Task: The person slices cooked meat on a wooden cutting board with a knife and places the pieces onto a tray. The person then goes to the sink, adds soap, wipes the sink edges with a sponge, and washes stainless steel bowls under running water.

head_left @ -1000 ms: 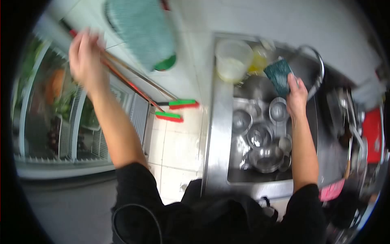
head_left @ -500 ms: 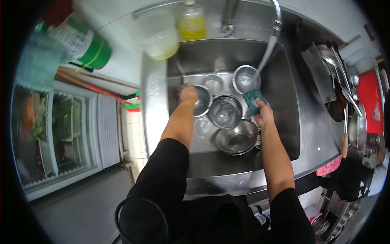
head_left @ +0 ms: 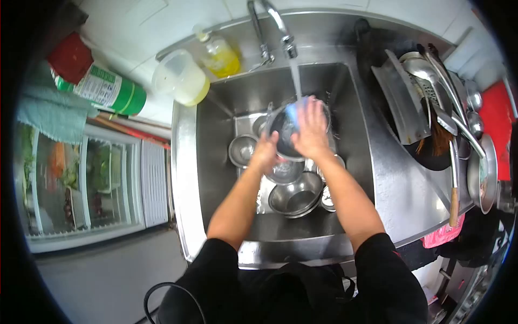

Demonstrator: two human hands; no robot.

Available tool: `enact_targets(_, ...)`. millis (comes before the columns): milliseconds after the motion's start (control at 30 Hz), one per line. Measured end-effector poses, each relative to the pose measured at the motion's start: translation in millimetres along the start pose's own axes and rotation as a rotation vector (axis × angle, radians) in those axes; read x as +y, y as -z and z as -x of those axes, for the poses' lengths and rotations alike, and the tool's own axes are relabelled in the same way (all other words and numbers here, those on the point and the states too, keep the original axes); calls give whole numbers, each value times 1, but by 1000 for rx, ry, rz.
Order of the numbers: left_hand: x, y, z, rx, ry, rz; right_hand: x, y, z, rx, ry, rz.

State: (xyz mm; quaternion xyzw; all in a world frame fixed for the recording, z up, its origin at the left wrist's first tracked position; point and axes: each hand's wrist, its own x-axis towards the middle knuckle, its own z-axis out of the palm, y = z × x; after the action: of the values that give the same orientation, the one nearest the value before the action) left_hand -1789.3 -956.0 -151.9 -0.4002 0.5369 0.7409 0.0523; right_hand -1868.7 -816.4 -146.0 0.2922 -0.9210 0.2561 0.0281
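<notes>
Under the running tap, my left hand grips the near-left rim of a metal bowl, which is raised over the sink. My right hand has its fingers spread inside that bowl, pressing a sponge that shows as a blue patch; motion blurs it. Below lie other metal bowls: a small one to the left, a stack partly hidden by my hands, and a wider bowl nearest me.
Water falls from the faucet into the sink. A plastic jug and a bottle of yellow liquid stand at the back left. Ladles and pans crowd the right counter. A glass-fronted fridge is at left.
My left hand has moved right with a bowl, now beneath the water. The right hand has brought the sponge up and left into it. The head view has shifted.
</notes>
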Motion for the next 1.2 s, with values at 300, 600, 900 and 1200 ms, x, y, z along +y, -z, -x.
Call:
enact_targets(300, -38, -31, -9, -40, -88, -147, 66, -42, 5, -318, 74, 415)
enact_targets(600, -7, 5, -56, -229, -155, -498, 52, -9, 19, -599, 151, 441)
enact_targets(900, -30, -40, -24, 193, -276, -6, 95, -99, -3, 52, -627, -272)
enact_targets(1200, -78, -5, -33, -487, 703, 384, 102, -18, -19, -413, -731, -1626)
